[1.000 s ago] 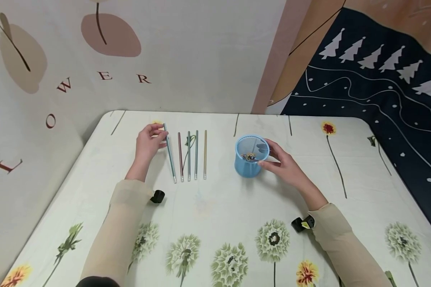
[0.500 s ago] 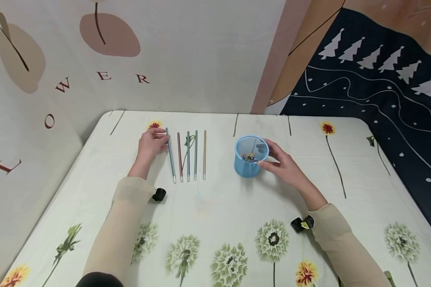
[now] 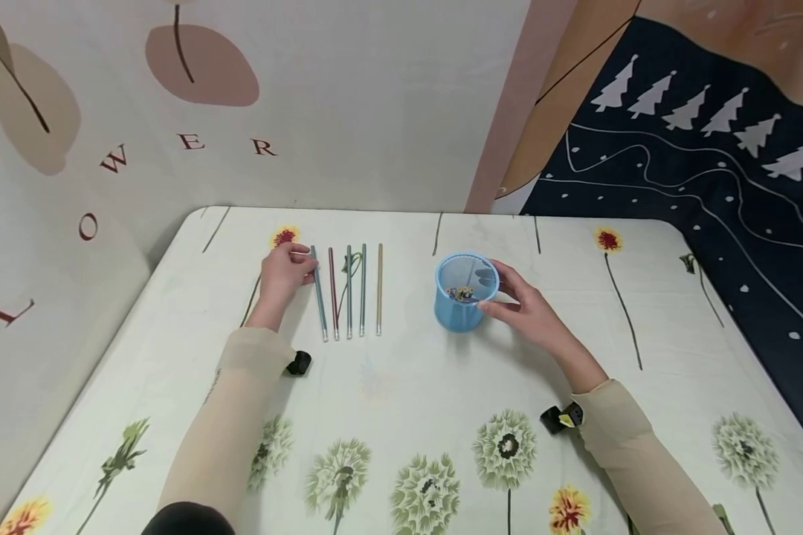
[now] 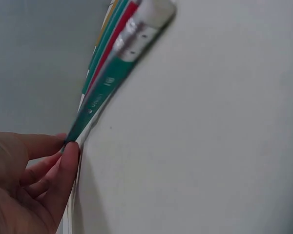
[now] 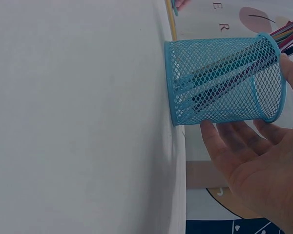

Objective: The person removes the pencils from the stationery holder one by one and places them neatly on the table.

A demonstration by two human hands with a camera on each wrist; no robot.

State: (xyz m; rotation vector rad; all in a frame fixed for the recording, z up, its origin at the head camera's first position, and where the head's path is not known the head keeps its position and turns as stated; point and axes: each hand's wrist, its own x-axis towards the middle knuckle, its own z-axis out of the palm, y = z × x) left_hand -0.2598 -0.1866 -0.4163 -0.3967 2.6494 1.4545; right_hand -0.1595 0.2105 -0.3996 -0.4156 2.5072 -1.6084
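My left hand pinches the far end of a teal pencil between thumb and fingers. Its eraser end points toward me, and the left wrist view shows the silver ferrule up close. Just right of it lies a red pencil, followed by two more teal pencils and a gold pencil, all in a row. With thumb and fingers round its right side, my right hand holds a blue mesh pen holder upright on the table. Several pencils lean inside it.
A white cloth printed with flowers covers the table. Behind its far edge rises a pale wall hanging with letters. A dark cloth with white trees hangs at the right.
My left hand has come down and slightly right, bringing the teal pencil's far end lower and more in line with the row. The right hand and pen holder stay put.
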